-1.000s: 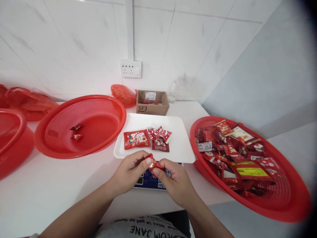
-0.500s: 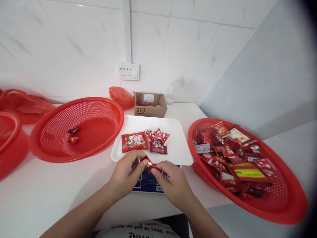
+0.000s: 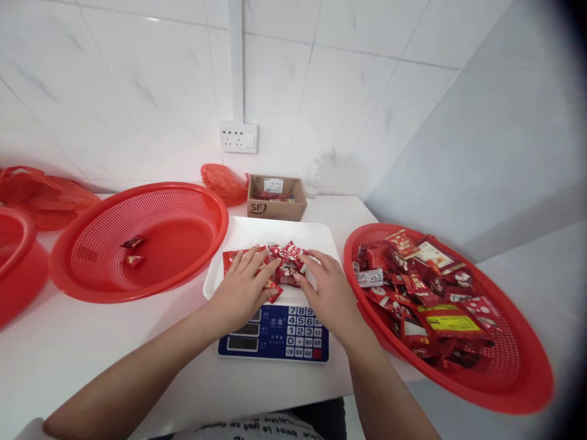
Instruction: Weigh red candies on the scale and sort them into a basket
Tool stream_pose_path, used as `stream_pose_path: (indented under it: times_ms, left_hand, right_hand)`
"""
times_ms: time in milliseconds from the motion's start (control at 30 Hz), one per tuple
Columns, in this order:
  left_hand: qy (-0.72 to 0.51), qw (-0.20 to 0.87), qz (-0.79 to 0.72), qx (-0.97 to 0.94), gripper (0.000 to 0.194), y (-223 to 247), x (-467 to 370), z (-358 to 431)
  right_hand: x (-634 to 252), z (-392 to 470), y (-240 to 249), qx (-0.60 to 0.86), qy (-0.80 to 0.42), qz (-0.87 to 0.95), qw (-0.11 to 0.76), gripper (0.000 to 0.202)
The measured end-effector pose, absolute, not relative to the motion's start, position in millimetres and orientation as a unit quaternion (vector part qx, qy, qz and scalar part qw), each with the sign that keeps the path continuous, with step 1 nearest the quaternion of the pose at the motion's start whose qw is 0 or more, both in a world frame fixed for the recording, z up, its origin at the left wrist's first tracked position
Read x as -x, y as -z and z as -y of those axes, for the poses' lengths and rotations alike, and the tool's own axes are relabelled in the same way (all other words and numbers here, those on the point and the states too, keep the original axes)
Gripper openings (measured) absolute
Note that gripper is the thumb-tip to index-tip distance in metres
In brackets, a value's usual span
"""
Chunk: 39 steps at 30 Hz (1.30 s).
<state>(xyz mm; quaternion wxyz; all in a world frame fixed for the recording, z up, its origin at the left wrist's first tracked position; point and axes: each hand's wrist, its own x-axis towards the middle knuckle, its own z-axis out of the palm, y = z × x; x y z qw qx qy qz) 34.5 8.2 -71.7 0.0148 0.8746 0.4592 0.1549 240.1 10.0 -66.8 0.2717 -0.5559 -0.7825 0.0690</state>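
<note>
The left hand [image 3: 247,287] and right hand [image 3: 331,293], apart with fingers spread, cover packets [image 3: 288,275] on the tray [image 3: 279,228], bare towards its far edge, 1 red packet [image 3: 228,261] partly hidden, 1 basket [image 3: 18,278] cut off leftmost.

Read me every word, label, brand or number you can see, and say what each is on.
"SF": cardboard box.
"志准": blue scale panel.
"789, 456, 123, 0": number keys.
"best is yet to come", apparently, upside down: shirt.
Too small or blurred: box's white label, basket's yellow label, packets, function keys.
</note>
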Motion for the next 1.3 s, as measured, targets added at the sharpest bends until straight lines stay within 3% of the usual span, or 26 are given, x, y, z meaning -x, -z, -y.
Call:
stream_pose_path:
  times_ms: [267, 467, 633, 800, 1000, 1300]
  left_hand:
    - [-0.111, 0.008, -0.507, -0.855, 0.06, 64, -38, -43]
    - [-0.124, -0.002, -0.512, -0.85, 0.046, 59, -32, -52]
    - [-0.146, -0.015, -0.508, -0.849, 0.04, 52, -21, -51]
    - [-0.153, -0.026, -0.52, -0.84, 0.05, 52, 1, -30]
    - [-0.137, -0.026, -0.528, -0.838, 0.038, 55, 8, -1]
    - [-0.118, -0.002, -0.486, -0.866, 0.046, 57, -9, 16]
  right_hand:
    - [-226, -34, 67, 0.556, -0.107, 0.797, 0.211, 0.044]
    - [-227, -32, 60, 0.564, -0.118, 0.795, 0.19, 0.041]
    - [-236, -19, 57, 0.559, -0.129, 0.797, 0.189, 0.039]
    - [-247, 2, 57, 0.547, -0.195, 0.793, 0.183, 0.043]
    - [-243, 18, 53, 0.508, -0.235, 0.808, 0.185, 0.042]
    - [-243, 28, 54, 0.494, -0.238, 0.806, 0.222, 0.042]
